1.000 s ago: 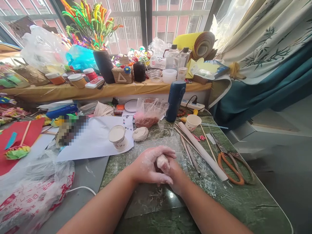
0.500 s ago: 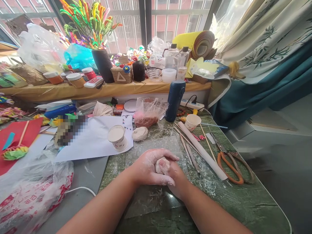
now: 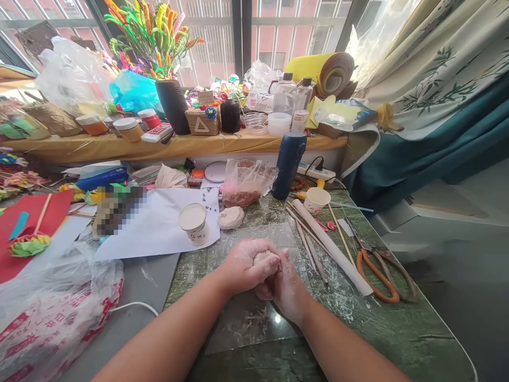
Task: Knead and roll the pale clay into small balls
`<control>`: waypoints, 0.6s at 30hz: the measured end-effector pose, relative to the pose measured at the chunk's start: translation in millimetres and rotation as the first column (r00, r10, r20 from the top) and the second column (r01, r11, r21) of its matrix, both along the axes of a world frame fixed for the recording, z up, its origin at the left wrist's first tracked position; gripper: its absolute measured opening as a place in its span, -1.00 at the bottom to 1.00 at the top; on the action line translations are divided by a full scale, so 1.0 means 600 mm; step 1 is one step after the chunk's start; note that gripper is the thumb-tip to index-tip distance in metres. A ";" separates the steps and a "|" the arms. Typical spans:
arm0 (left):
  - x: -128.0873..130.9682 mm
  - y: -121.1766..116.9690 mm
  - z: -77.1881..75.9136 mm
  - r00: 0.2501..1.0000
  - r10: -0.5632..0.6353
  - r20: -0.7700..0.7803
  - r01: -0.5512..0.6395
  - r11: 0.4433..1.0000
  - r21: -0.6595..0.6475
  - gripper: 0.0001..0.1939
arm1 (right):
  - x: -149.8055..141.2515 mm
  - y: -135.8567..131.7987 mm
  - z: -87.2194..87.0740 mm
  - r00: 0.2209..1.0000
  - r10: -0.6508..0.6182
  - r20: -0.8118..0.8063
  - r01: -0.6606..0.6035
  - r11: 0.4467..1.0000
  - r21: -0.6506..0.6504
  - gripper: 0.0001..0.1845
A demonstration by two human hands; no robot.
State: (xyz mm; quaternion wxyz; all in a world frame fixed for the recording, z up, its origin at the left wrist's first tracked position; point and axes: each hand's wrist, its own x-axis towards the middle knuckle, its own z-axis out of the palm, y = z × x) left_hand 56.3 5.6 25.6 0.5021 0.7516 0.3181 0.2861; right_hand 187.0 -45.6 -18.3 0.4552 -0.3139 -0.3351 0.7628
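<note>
A pale lump of dough point(image 3: 261, 257) shows between my hands, mostly hidden by the fingers. My left hand point(image 3: 249, 268), dusted with white powder, is wrapped round it from the left and above. Cupped against it from the right and below is my right hand point(image 3: 289, 289), also closed on the lump. Both hands are over a clear plastic sheet point(image 3: 234, 334) on the dark green table. Just beyond them lies another flattened pale piece of dough point(image 3: 231, 217). To its left, a paper cup of white powder point(image 3: 193, 223) stands on white paper point(image 3: 159, 223).
Right of my hands lie a white rolling pin point(image 3: 334, 249), thin sticks point(image 3: 314, 254) and orange-handled scissors point(image 3: 377, 276). Behind stand another paper cup point(image 3: 317, 199), a dark blue bottle point(image 3: 288, 167) and a bag of brown material point(image 3: 242, 193). A crumpled plastic bag point(image 3: 59, 318) lies at left.
My left fingers have curled from a spread position and closed over the dough. My right hand has turned up beside it, so less of the lump shows. The view has shifted slightly.
</note>
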 end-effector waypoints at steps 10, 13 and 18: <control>0.011 -0.019 0.005 0.940 0.269 0.211 -0.221 0.949 -0.225 -0.43 | 0.002 0.007 0.010 0.993 0.088 -0.081 -0.087 0.996 0.018 -0.19; 0.016 -0.022 0.000 0.891 0.299 0.343 -0.146 0.902 -0.406 -0.35 | 0.002 0.013 0.016 0.997 0.075 -0.026 -0.072 0.994 0.087 -0.26; 0.008 -0.008 0.000 0.955 0.036 0.295 0.037 0.971 -0.237 -0.21 | 0.008 0.011 0.018 0.980 -0.072 0.186 0.025 0.970 0.244 -0.26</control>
